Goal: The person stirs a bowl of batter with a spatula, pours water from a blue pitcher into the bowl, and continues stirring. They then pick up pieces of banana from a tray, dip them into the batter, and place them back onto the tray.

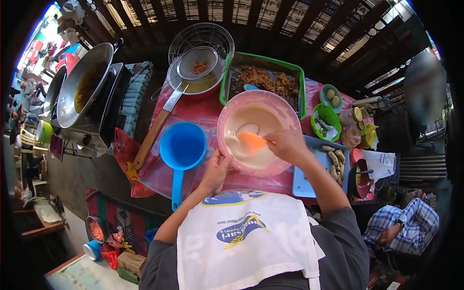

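Note:
A pink bowl (225,111) of pale, creamy batter stands on the red-covered table in front of me. My right hand (289,145) grips an orange spatula (252,142), whose blade dips into the batter. At the bowl's lower left rim, my left hand (216,169) steadies it with the fingers closed against the edge. A blue long-handled dipper (182,145) lies just left of that hand. Behind the bowl is a green-rimmed tray (302,92) with brown fried bits. On the right, a light blue tray (309,174) holds several peeled bananas (334,164).
A wok (87,87) of oil sits on a stove at the left. Strainers (197,63) rest over a pot, with a wooden handle (152,140) reaching forward. A green basket (326,122) and small bowls stand at the right. A person in a plaid shirt (406,224) is at the lower right.

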Motion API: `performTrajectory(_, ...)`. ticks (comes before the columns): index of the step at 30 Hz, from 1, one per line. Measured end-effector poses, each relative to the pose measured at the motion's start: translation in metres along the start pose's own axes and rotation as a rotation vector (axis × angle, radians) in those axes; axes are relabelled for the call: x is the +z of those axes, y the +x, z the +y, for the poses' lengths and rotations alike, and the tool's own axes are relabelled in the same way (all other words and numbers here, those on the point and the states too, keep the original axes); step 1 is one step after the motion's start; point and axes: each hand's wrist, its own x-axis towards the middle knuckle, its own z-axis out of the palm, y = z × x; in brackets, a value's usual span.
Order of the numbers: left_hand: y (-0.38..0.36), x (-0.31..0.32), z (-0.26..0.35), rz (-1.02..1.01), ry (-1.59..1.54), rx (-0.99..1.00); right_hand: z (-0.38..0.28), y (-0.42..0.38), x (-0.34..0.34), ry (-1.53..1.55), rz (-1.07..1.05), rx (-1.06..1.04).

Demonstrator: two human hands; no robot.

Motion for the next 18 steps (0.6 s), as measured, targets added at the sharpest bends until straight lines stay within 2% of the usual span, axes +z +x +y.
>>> performTrajectory(1,-0.002,-0.002,0.002,0.003,0.01,0.012,0.005,-0.005,-0.001,0.0,-0.034,0.02)
performTrajectory(3,-0.004,-0.007,0.001,-0.005,0.032,0.011,0.026,0.001,-0.006,-0.069,0.091,0.063)
performTrajectory(5,-0.002,-0.005,0.001,-0.04,0.056,-0.002,0.028,0.01,0.0,-0.056,0.361,0.048)
performTrajectory(8,0.003,-0.002,-0.006,-0.04,0.042,-0.002,0.004,0.01,0.004,-0.069,0.325,-0.181)
performTrajectory(11,0.0,0.004,-0.005,-0.047,0.06,0.025,0.001,0.017,0.002,-0.124,0.559,-0.409)
performTrajectory(15,-0.001,0.006,-0.004,-0.001,-0.006,0.025,0.023,0.01,0.008,-0.342,0.38,-0.041)
performTrajectory(16,0.0,0.002,-0.009,0.0,-0.017,0.031,0.024,0.002,0.013,-0.309,0.331,0.009)
performTrajectory(18,0.003,-0.003,-0.012,0.008,-0.038,0.032,0.014,-0.023,0.012,-0.277,0.233,-0.05)
